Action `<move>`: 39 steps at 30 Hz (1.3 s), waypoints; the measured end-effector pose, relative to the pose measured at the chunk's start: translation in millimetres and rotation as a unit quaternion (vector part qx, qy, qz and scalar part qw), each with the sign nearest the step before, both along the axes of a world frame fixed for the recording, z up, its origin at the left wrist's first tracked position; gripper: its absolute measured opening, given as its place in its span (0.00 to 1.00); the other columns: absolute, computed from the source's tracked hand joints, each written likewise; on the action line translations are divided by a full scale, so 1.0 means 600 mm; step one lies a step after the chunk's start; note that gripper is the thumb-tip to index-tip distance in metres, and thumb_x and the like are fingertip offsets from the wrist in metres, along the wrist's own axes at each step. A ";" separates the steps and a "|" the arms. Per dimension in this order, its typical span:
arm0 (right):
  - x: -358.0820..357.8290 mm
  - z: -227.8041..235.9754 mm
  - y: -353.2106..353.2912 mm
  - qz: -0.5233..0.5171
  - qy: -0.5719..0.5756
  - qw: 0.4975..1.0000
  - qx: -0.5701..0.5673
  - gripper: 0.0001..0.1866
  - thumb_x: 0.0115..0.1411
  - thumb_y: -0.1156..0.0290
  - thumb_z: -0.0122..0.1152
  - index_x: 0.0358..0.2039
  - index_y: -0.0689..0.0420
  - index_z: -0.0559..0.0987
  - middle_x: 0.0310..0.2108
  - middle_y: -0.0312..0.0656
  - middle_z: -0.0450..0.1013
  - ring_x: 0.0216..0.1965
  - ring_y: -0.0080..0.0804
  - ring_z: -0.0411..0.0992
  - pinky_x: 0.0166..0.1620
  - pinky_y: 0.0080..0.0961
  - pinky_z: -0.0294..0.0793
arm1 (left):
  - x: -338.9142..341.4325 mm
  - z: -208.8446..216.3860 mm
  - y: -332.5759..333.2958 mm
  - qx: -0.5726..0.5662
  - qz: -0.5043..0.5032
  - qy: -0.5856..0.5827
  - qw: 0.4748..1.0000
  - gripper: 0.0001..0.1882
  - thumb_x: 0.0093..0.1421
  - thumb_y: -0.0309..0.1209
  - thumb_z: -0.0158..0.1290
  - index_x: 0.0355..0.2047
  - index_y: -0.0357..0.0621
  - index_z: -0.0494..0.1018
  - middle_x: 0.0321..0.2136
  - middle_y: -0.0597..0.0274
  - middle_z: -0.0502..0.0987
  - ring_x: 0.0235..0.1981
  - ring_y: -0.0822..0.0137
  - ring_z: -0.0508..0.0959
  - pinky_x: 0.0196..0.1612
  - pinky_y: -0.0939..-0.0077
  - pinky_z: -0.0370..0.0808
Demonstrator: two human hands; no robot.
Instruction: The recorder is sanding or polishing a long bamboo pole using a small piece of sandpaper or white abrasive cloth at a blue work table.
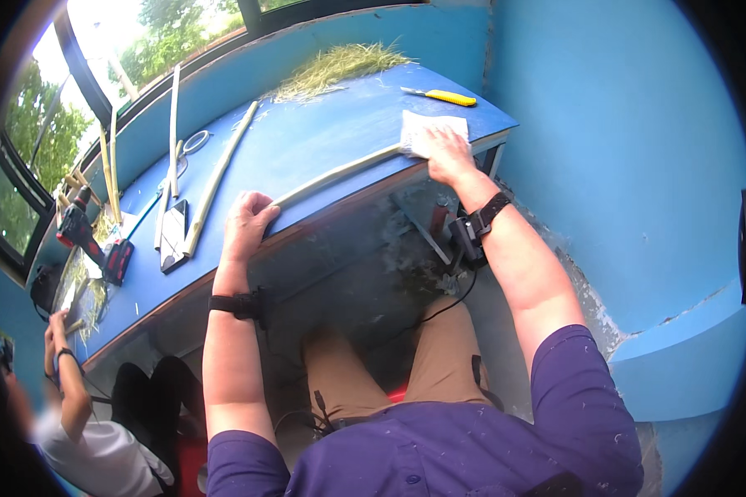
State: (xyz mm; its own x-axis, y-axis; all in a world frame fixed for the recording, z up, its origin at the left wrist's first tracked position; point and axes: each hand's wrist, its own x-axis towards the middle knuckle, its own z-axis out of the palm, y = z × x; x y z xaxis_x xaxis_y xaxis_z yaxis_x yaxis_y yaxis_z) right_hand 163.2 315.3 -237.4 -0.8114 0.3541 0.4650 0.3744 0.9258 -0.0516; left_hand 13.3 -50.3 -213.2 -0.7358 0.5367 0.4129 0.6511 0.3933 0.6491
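Observation:
A long pale stick [336, 174], bamboo-like, lies along the near edge of the blue table. My left hand [247, 224] is closed around its left end at the table's edge. Over the stick's right end lies a crumpled white sheet [419, 128]; I cannot tell whether it is cloth or paper. My right hand [448, 153] presses on that sheet, fingers forward, holding it against the stick. The part of the stick under the sheet is hidden. Just beyond it rests a utility knife [452, 98] with a yellow handle.
On the blue table [323, 132] lie a heap of shavings [340, 70], more poles [221, 178], a phone [174, 236], a tape roll [196, 142] and a cordless drill [95, 240]. At left, a co-worker [99, 447] works with both hands. A blue wall [613, 149] stands at right.

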 end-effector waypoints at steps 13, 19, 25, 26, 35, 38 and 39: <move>-0.089 -0.003 -0.360 0.246 0.014 0.968 -0.040 0.32 0.53 0.68 0.55 0.60 0.54 0.64 0.60 0.46 0.63 0.64 0.46 0.56 0.66 0.44 0.47 | -0.003 -0.007 0.003 0.019 -0.001 0.059 0.998 0.07 0.52 0.28 0.57 0.28 0.36 0.75 0.27 0.56 0.72 0.33 0.58 0.75 0.38 0.69 0.71; -0.048 0.006 -0.176 0.137 0.023 0.990 -0.011 0.33 0.50 0.72 0.54 0.60 0.55 0.64 0.58 0.47 0.65 0.60 0.45 0.61 0.63 0.43 0.54 | 0.011 0.011 -0.003 -0.012 0.005 0.057 0.998 0.06 0.53 0.28 0.58 0.29 0.37 0.76 0.27 0.59 0.72 0.32 0.63 0.75 0.37 0.72 0.71; 0.012 0.020 0.005 0.004 -0.029 0.998 -0.050 0.34 0.51 0.76 0.49 0.62 0.50 0.63 0.64 0.46 0.57 0.66 0.43 0.53 0.65 0.44 0.51 | 0.019 0.014 0.000 -0.016 0.019 0.043 0.999 0.07 0.53 0.29 0.58 0.29 0.38 0.77 0.28 0.59 0.72 0.32 0.64 0.74 0.38 0.72 0.71; 0.008 0.017 0.017 0.005 -0.033 0.998 -0.046 0.34 0.51 0.77 0.48 0.62 0.50 0.62 0.64 0.45 0.57 0.66 0.43 0.52 0.66 0.43 0.51 | 0.017 0.013 0.003 -0.024 0.019 0.055 0.998 0.07 0.53 0.30 0.59 0.29 0.38 0.77 0.28 0.59 0.72 0.32 0.64 0.74 0.39 0.72 0.71; -0.010 0.002 0.024 0.012 -0.015 1.000 -0.006 0.36 0.51 0.79 0.49 0.63 0.50 0.60 0.64 0.46 0.55 0.66 0.45 0.52 0.65 0.41 0.52 | -0.001 0.002 0.001 -0.026 0.025 0.055 0.998 0.10 0.49 0.30 0.61 0.29 0.39 0.74 0.31 0.58 0.74 0.35 0.61 0.76 0.40 0.68 0.73; -0.009 0.004 0.013 -0.032 -0.049 0.998 -0.009 0.33 0.56 0.75 0.48 0.64 0.48 0.59 0.66 0.43 0.52 0.67 0.44 0.49 0.65 0.48 0.50 | -0.003 0.000 0.007 -0.019 0.026 0.057 0.998 0.10 0.49 0.31 0.60 0.29 0.39 0.75 0.31 0.58 0.74 0.35 0.60 0.76 0.40 0.68 0.73; -0.012 0.010 -0.001 -0.031 -0.047 0.998 -0.005 0.33 0.56 0.75 0.48 0.64 0.48 0.59 0.66 0.43 0.52 0.67 0.44 0.49 0.65 0.48 0.50 | -0.002 0.001 0.006 -0.016 0.027 0.059 0.998 0.10 0.49 0.31 0.60 0.29 0.39 0.75 0.31 0.58 0.74 0.35 0.60 0.76 0.40 0.68 0.73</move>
